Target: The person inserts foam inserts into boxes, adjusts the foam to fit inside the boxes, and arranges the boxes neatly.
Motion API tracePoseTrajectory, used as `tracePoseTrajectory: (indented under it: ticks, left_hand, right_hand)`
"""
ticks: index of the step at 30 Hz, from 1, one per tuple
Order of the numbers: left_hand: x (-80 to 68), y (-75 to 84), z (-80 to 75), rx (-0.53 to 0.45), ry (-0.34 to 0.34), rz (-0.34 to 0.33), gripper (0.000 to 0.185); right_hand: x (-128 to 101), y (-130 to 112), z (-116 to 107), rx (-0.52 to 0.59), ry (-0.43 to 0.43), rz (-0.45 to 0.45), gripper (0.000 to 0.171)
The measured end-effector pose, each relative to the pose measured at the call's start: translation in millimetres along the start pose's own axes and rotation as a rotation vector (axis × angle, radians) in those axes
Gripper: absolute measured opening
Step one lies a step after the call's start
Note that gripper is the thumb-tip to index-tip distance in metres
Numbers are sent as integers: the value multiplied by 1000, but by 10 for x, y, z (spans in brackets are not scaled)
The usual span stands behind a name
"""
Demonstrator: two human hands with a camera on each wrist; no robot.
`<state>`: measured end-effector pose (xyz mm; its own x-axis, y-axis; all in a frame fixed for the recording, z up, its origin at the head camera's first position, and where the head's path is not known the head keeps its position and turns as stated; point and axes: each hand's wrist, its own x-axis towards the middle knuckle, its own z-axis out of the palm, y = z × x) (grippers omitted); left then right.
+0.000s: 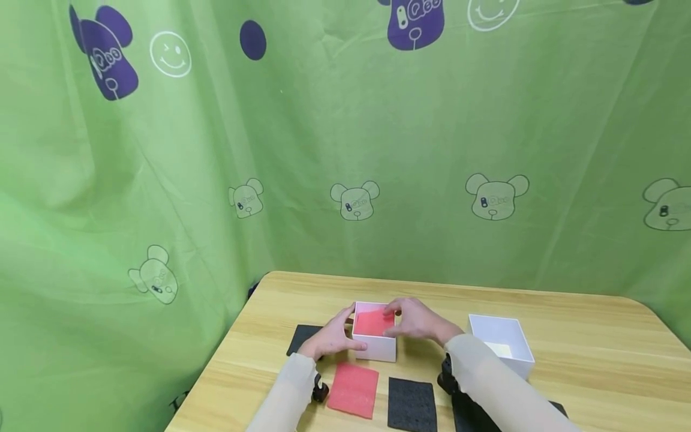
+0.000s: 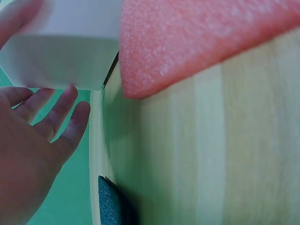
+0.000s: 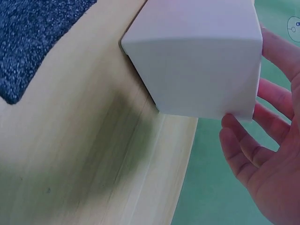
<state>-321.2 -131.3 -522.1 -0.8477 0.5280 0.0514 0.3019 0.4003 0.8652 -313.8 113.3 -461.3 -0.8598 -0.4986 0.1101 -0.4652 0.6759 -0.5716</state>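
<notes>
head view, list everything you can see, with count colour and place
white box: 1, white, table centre, pink foam sheet inside
second white box: 1, white, open, to the right
pink foam sheet on table: 1, pink, front of centre box
black foam sheets: 2 plain, dark, one at front, one left behind the left hand
table: 1, light wood
curtain: 1, green, bear prints
left hand: on box's left side
right hand: over box, fingers on foam

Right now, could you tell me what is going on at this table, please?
A person works at a wooden table with both hands around a white box. The left hand rests against its left side, while the right hand presses a red foam sheet into it. Another red foam sheet, a black foam sheet and a second white box lie nearby.
</notes>
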Motion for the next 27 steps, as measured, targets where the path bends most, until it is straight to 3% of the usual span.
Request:
tracePoseTrajectory:
  ticks: [9, 27]
  left_hand:
    - [-15, 33, -9, 13, -5, -6, 102]
    - [-12, 31, -3, -17, -5, 21, 98]
  right_hand:
    - [41, -7, 43, -7, 30, 36, 51]
    - [62, 1, 142, -65, 56, 5, 44]
